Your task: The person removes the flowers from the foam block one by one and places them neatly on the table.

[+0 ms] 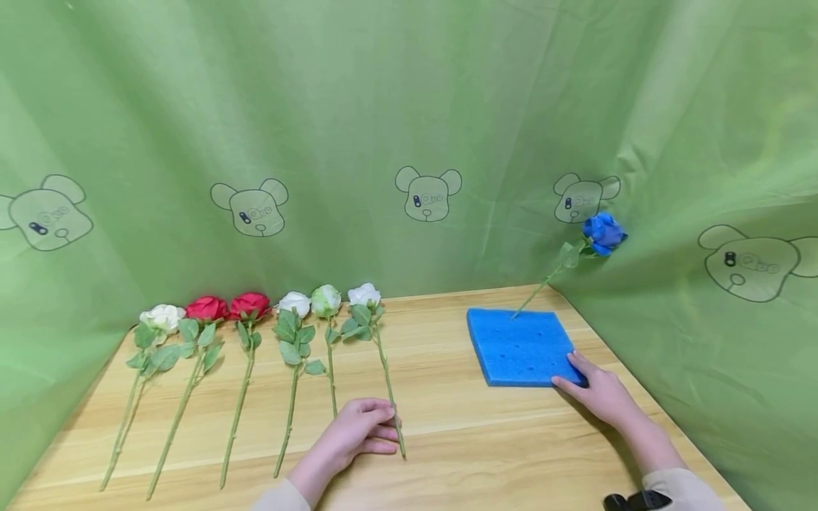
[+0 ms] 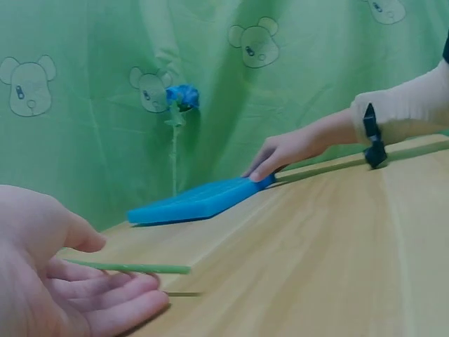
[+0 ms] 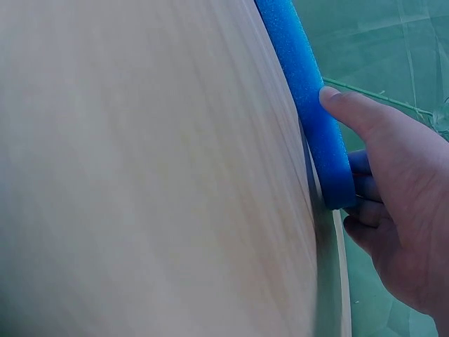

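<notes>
My left hand [image 1: 359, 434] holds the lower stem of the rightmost white rose [image 1: 364, 294] between thumb and fingers. In the left wrist view the green stem [image 2: 151, 268] crosses over the fingers, its cut end sticking out past them. My right hand [image 1: 597, 389] grips the near right corner of a flat blue foam block [image 1: 511, 355], thumb at the front edge and the other fingers along the right side. Several small holes dot the foam's top. A blue rose [image 1: 603, 234] stands in the foam's far edge, leaning right.
Left of the held rose, more roses lie in a row on the wooden table [image 1: 447, 440]: a greenish-white one [image 1: 326, 301], a white one [image 1: 294, 304], two red ones [image 1: 249, 305] and a cream one [image 1: 162, 318]. Green curtains [image 1: 358, 128] with bear-face prints enclose the table.
</notes>
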Demonstrator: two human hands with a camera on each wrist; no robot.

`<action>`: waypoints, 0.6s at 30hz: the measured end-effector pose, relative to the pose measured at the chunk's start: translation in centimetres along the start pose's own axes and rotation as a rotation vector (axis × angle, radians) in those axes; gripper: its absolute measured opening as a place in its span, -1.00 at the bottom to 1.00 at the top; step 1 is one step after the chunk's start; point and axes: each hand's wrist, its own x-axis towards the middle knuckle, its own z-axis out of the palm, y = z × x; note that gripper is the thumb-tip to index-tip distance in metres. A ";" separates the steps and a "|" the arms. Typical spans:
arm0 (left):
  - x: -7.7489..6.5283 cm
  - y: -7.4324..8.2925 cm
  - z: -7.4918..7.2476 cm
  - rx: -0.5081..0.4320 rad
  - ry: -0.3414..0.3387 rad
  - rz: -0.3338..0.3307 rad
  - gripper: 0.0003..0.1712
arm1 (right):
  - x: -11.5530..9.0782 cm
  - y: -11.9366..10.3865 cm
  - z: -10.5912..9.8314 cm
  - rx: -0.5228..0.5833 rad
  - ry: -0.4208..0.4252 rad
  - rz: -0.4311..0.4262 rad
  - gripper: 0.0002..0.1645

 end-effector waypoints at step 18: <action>-0.3 3.0 -1.5 0.165 0.025 0.019 -0.39 | 0.1 -0.1 0.0 0.004 -0.008 0.009 0.05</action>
